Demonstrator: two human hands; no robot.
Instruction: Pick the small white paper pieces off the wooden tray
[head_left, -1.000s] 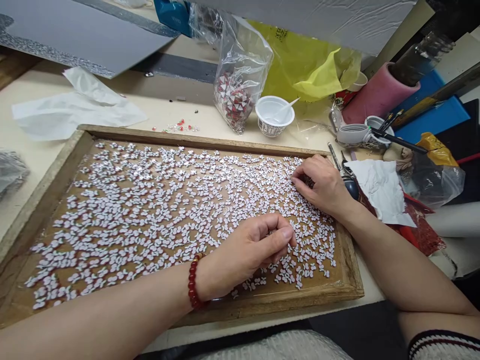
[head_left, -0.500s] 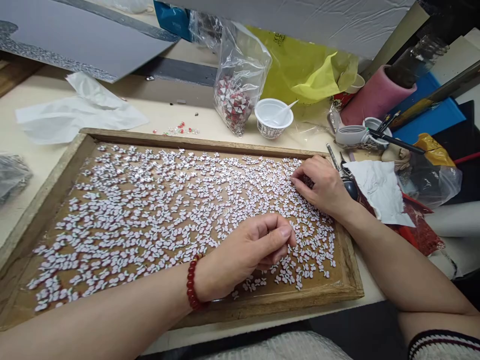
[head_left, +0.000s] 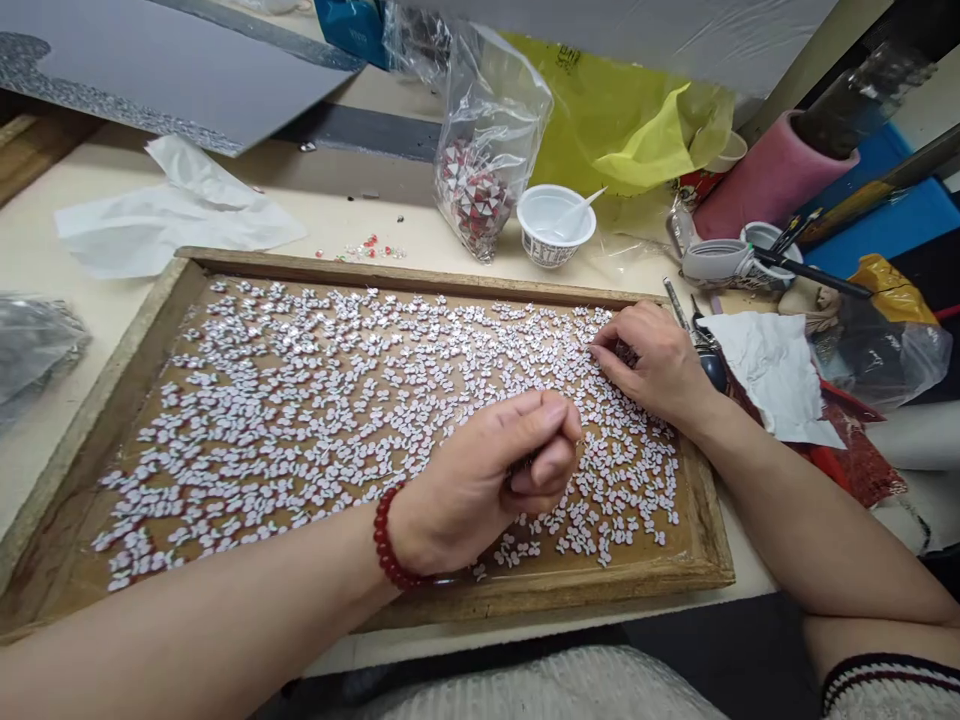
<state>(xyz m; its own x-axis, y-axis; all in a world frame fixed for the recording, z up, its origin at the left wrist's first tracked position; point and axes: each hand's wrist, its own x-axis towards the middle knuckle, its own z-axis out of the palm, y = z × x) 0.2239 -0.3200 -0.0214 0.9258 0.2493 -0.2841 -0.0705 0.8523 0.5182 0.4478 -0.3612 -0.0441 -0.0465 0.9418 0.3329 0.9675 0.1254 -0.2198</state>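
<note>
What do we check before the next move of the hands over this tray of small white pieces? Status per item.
1. Left hand fingers: curled shut above the small white pieces; anything held inside them: cannot tell.
2. Right hand contact: fingertips down on pieces at the tray's right end: ok.
3. Pieces contained: all the white ones in view lie within the wooden tray rim: ok.
4. Tray support: flat on the table, though its front rim is near the table edge: ok.
5. Clutter by the right hand: a dark tool lies just outside the rim, close to the knuckles: not ok.
</note>
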